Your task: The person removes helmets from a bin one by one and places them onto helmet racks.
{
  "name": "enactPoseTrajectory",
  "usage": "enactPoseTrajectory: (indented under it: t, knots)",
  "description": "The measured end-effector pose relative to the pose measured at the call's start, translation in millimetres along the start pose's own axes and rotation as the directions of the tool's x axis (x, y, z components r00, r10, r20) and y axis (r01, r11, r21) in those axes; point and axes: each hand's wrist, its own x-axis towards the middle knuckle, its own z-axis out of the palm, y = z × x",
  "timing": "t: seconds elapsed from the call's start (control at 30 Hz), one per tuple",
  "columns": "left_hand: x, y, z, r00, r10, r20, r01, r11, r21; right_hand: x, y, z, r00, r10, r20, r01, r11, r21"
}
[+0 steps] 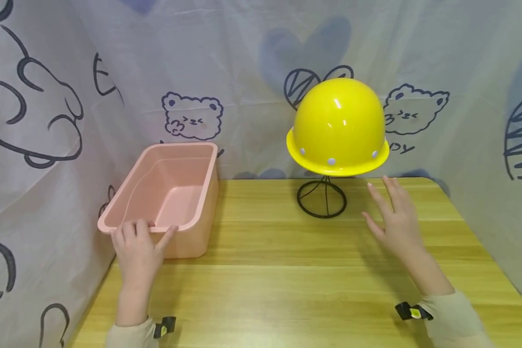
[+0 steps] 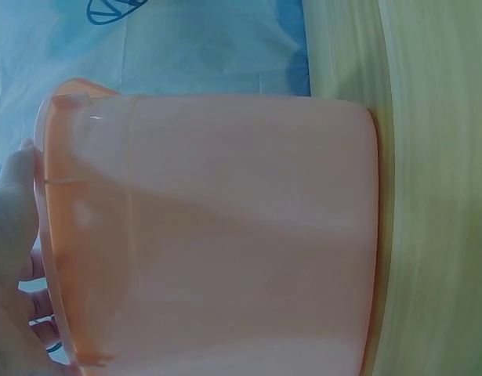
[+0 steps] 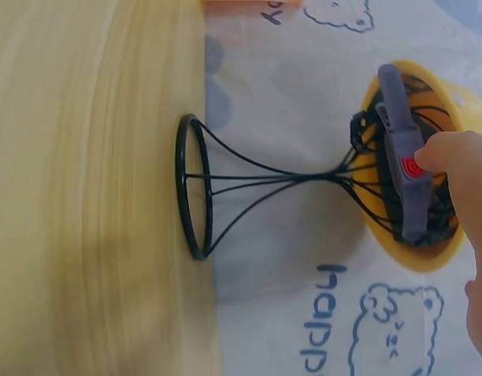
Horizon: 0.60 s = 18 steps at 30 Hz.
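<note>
A pink plastic tub [image 1: 206, 224] stands on the left of the table. My left hand [image 1: 137, 249] grips its near rim, fingers hooked over the edge and the thumb along the right part. The left wrist view shows the tub's outer wall [image 2: 225, 235] close up. To the right, a yellow hard hat [image 1: 339, 125] sits on a black wire stand [image 1: 322, 217]. Beside its lower right, my right hand [image 1: 396, 222] is spread and appears to hold nothing. From below, the right wrist view shows the hat's grey headband [image 3: 413, 204] with a red knob.
Both things rest on a wood-grain table [image 1: 261, 290]. Behind it and at both sides hangs a pale cloth [image 1: 243, 63] with drawn bears and hearts. The tub stands near the table's left edge, and the stand is near the back edge.
</note>
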Motion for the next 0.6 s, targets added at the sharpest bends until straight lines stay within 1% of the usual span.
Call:
enactPoseTrajectory:
  t: [0.07, 0.17, 0.23, 0.4, 0.5, 0.6]
  knots:
    - [0.5, -0.5, -0.1, 1.000, -0.018, 0.021, 0.019, 1.000, -0.011, -5.1, 0.1, -5.0, 0.999, 0.046, 0.010, -0.045, 0.999, -0.004]
    - [-0.2, 0.1, -2.5, 0.995, -0.065, 0.075, 0.067, 0.998, -0.023, -12.2, 1.5, -13.3, 0.995, 0.095, 0.016, -0.094, 0.996, -0.006]
    - [-0.5, 0.7, -5.1, 0.990, -0.092, 0.105, 0.096, 0.995, -0.031, -16.3, 3.5, -18.5, 0.994, 0.106, 0.003, -0.106, 0.994, -0.011]
    - [1.1, 5.0, -11.7, 0.982, -0.121, 0.147, 0.130, 0.990, -0.047, -25.4, 11.3, -32.5, 0.993, 0.114, -0.028, -0.114, 0.993, -0.018]
    - [3.2, 9.7, -14.0, 0.977, -0.127, 0.169, 0.135, 0.990, -0.036, -31.0, 16.7, -40.8, 0.991, 0.128, -0.051, -0.129, 0.991, -0.027]
    - [7.6, 15.8, -13.6, 0.983, -0.091, 0.158, 0.097, 0.995, -0.027, -35.0, 22.7, -48.7, 0.988, 0.142, -0.066, -0.145, 0.988, -0.052]
